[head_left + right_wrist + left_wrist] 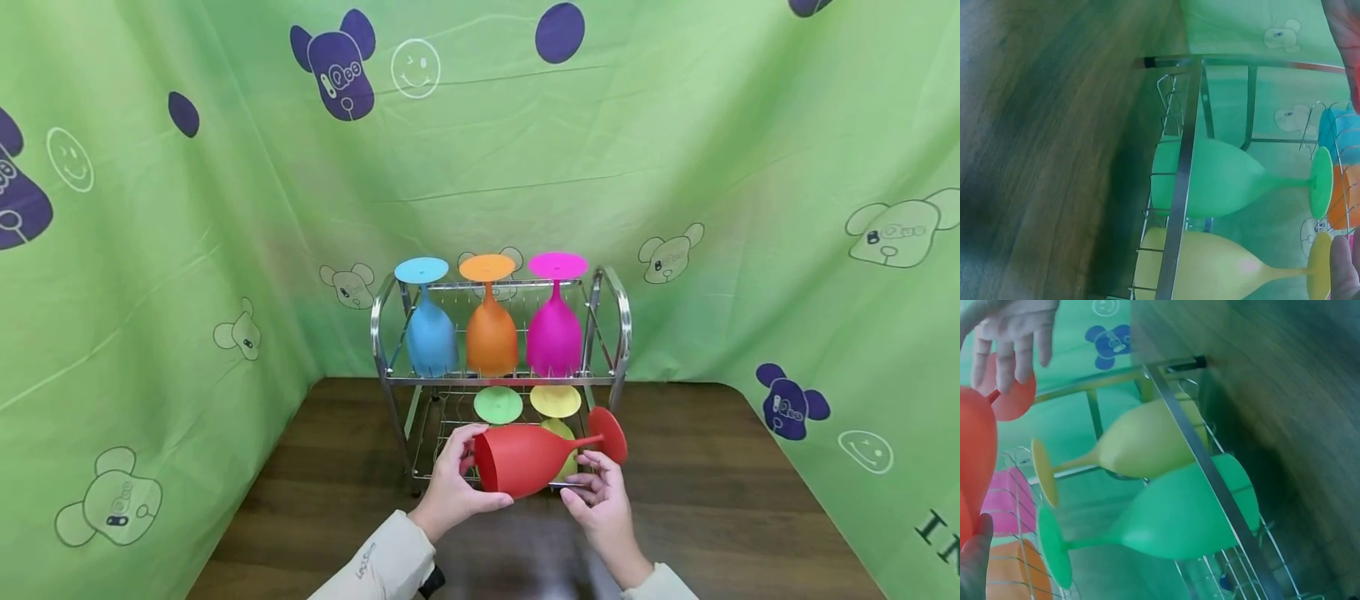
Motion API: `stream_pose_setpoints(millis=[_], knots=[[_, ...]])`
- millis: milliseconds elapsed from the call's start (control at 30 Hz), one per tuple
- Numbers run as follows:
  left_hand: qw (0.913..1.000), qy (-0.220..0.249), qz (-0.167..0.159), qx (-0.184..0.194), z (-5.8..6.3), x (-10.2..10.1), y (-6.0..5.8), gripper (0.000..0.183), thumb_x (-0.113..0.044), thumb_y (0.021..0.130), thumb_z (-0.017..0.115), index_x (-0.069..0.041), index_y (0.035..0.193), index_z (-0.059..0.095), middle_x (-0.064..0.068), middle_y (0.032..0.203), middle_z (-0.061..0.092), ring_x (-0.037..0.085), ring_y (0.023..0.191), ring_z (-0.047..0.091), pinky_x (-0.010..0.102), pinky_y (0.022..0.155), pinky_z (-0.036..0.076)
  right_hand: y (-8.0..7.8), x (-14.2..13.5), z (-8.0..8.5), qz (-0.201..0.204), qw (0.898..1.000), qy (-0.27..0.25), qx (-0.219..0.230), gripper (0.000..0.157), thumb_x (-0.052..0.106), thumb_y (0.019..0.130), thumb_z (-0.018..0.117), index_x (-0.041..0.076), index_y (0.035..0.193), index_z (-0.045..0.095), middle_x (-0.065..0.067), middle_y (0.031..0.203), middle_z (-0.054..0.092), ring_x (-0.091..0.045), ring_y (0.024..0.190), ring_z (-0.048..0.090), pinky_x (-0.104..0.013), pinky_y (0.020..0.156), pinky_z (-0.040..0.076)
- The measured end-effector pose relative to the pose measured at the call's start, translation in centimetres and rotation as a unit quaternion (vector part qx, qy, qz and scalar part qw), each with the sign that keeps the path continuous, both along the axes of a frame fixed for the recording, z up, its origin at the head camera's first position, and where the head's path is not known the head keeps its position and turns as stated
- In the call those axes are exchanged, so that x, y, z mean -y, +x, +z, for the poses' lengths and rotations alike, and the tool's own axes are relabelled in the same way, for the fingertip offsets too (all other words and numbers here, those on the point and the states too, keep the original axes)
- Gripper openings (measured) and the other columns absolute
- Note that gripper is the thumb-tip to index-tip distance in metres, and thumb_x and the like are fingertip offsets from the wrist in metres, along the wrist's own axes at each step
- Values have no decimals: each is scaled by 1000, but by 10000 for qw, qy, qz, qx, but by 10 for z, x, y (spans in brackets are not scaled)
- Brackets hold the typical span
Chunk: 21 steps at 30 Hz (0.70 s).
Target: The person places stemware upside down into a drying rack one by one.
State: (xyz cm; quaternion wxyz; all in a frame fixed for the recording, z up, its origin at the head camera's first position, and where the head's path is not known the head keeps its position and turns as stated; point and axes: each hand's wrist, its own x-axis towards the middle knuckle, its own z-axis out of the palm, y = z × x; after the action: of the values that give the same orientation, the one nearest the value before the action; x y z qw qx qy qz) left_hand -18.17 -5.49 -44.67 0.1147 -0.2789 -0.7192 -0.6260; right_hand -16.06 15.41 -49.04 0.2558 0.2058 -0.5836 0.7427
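A red plastic goblet [525, 460] lies sideways in the air before the rack, mouth to the left and round foot to the right. My left hand [454, 492] grips its bowl near the rim, thumb on the near side. Just below the stem is my right hand [604, 505], its fingers loosely bent and not closed round it. In the left wrist view, the right hand's fingers [1007, 359] hang extended in front of the red foot. Behind the red goblet, a green goblet [1179, 512] and a yellow goblet [1147, 440] stand upside down on the lower tier.
The two-tier metal rack [619, 321] stands on a dark wooden table [697, 483]. Its upper tier bears upturned blue [432, 337], orange [492, 340] and magenta goblets [554, 340]. Green printed cloth [480, 167] hangs behind and at both sides.
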Motion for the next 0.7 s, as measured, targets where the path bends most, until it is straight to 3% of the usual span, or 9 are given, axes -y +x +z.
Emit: stream_pose_setpoints(millis=[267, 433, 700], knots=[[9983, 507, -208, -176, 7, -7, 6, 77, -15, 71, 85, 3, 131, 41, 21, 125, 48, 16, 107, 55, 32, 87, 52, -4, 0, 4, 1406, 9886, -536, 65, 48, -3, 91, 50, 18, 132, 38, 3, 116, 53, -9, 89, 64, -22, 77, 54], [9981, 560, -239, -88, 9, -11, 6, 80, -14, 71, 85, 8, 132, 37, 21, 126, 48, 15, 107, 54, 33, 87, 52, -3, -2, 9, 1658, 9848, -372, 352, 44, 0, 94, 44, 21, 132, 39, 4, 115, 55, -9, 87, 64, -25, 75, 55], [9971, 742, -182, -28, 10, -18, 7, 77, -12, 71, 84, 4, 131, 39, 20, 124, 50, 15, 108, 53, 34, 87, 52, -3, -2, 15, 1830, 9815, -52, 567, 40, 4, 94, 41, 23, 128, 50, 3, 112, 61, -12, 87, 66, -29, 75, 56]])
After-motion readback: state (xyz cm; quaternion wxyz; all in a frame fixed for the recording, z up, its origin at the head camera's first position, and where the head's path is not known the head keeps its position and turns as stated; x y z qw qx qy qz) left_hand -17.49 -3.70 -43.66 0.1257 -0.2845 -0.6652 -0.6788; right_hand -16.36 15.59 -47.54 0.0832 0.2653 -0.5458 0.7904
